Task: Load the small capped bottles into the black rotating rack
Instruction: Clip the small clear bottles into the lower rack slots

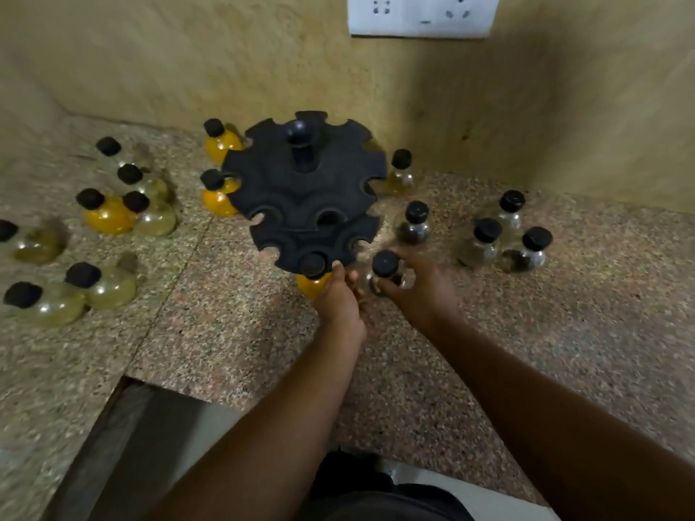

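Observation:
The black rotating rack [301, 189] stands mid-counter, seen from above, with notched slots round its two tiers. Orange-filled bottles hang in slots at its left [222, 139] [216, 193] and at its front [312, 274]. My left hand [338, 295] touches the front orange bottle and the rack's lower rim. My right hand [417, 287] is closed around a clear black-capped bottle [385, 270] just right of the rack's front. A pale bottle [399, 169] sits at the rack's right side.
Several loose capped bottles lie in a group on the left of the granite counter [113, 216], and several more stand at the right [504, 238]. A wall with a white socket plate [421, 13] rises behind. The counter edge drops off at the lower left.

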Available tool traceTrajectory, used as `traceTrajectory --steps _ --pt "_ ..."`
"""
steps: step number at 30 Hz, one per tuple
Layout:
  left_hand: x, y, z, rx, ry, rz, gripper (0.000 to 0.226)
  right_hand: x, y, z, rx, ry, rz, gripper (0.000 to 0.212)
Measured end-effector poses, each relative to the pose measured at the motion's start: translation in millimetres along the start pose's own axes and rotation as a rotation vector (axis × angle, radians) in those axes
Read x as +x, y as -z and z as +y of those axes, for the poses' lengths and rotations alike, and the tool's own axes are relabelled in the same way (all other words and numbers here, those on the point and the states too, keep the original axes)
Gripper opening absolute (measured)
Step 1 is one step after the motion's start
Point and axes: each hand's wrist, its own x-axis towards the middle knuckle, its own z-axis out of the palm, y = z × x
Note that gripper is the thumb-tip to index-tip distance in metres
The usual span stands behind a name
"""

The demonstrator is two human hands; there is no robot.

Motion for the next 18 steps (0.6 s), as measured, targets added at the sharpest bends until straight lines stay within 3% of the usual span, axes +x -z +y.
traceTrajectory --steps 3,11,18 --pt "7 16 9 -0.001 -0.006 -0.021 0.038 2 -21 -13 -0.041 0.061 -0.037 0.056" --pt "14 42 26 0.062 0.047 -0.117 0.029 13 -47 -40 -0.014 -0.002 0.057 0.06" --pt "17 49 34 0.074 0.021 -0.172 0.025 30 -49 -50 0.009 -0.052 0.008 0.068"
